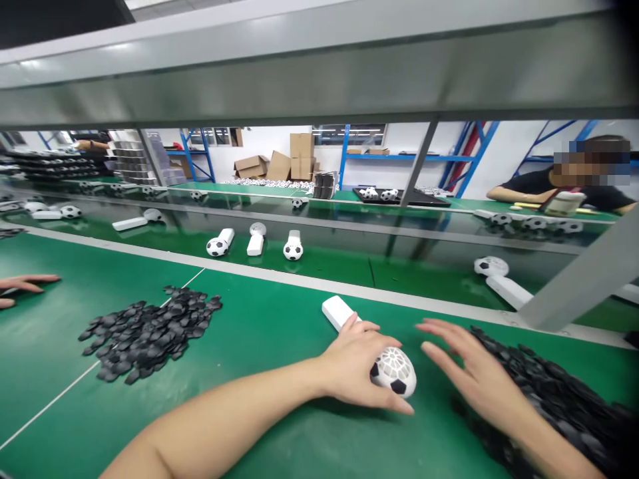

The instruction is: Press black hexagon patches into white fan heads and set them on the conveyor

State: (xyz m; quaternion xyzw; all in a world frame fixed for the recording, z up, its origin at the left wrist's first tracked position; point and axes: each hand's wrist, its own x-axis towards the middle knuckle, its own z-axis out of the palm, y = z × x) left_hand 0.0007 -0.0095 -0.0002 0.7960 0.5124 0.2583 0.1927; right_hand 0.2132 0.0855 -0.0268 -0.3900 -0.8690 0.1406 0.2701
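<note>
My left hand (362, 366) is curled around a white ball (396, 372) with black patches and an open lattice face, which rests on the green table (279, 426). A white block-shaped part (338, 313) lies just beyond that hand, partly covered by its fingers. To the right of the ball, my right hand (466, 366) has its fingers apart, with nothing between them. It is over the near left side of a large pile of black pieces (559, 399) and does not touch the ball.
Another black pile (154, 332) lies left, near another person's hand (27, 286). Beyond the pale rail (239, 268), a green belt (339, 263) carries several balls with white blocks. A slanted grey post (574, 273) stands right; a metal beam (299, 73) crosses above. A person sits far right.
</note>
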